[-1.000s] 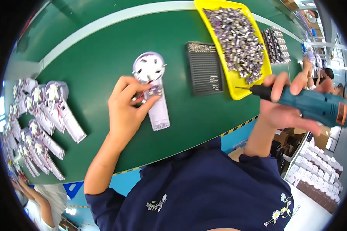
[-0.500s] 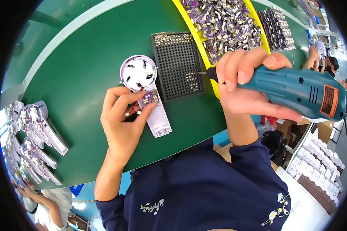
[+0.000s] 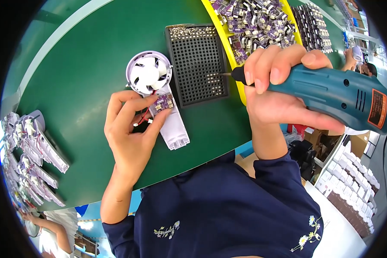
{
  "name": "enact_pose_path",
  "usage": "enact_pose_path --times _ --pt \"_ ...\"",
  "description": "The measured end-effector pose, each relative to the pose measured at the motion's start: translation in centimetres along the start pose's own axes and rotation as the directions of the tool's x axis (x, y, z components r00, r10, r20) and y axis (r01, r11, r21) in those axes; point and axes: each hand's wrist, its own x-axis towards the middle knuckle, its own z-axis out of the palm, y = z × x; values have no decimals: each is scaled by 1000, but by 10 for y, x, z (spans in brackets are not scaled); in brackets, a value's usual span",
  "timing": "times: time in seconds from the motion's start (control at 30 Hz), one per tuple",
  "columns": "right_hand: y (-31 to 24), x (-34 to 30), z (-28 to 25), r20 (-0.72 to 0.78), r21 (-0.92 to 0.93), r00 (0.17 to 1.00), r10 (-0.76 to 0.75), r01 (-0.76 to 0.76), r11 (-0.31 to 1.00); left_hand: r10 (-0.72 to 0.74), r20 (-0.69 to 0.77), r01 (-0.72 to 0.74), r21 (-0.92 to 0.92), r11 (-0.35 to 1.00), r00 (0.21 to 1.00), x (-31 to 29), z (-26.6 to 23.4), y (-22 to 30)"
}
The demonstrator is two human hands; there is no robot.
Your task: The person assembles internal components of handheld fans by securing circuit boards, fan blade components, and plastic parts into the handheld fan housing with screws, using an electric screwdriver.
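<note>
Between the thumb and fingers of my left hand (image 3: 131,124) is a small purple circuit board (image 3: 163,103), held against the handle of a white fan housing (image 3: 175,131). The housing's round fan (image 3: 148,74) points away from me. Red and black wires with small white plugs (image 3: 142,122) hang beside my fingers. My right hand (image 3: 275,81) is wrapped round a teal electric screwdriver (image 3: 331,92). Its thin bit (image 3: 224,74) points left over a black perforated screw tray (image 3: 187,92), near a cluster of small screws (image 3: 215,81) standing in its holes.
A yellow bin (image 3: 224,41) heaped with purple circuit boards (image 3: 258,26) stands behind the tray. Stacked boards (image 3: 311,28) lie farther right. Several white fan housings with wires (image 3: 41,142) lie at the table's left. Other people work at both sides.
The fan housing and my left hand appear slightly farther left and up in the view. The screwdriver has shifted a little right and up, its bit still by the tray screws.
</note>
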Motion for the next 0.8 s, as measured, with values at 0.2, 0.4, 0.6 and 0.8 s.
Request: enact_pose_path --times 0.2,0.4,0.6,0.8 --pt "0 0 -2 -4 36 1000 20 -19 999 9 -10 -9 0 1000 1000 -2 1 -1" --pt "-1 0 0 129 18 992 -5 3 1000 -13 -7 13 9 1000 1000 -7 5 4" --pt "-1 0 5 198 -27 980 -11 17 1000 18 -23 -18 7 1000 1000 -5 6 3" --pt "0 0 4 200 -26 979 -34 40 999 52 -31 -51 4 999 998 -4 6 0"
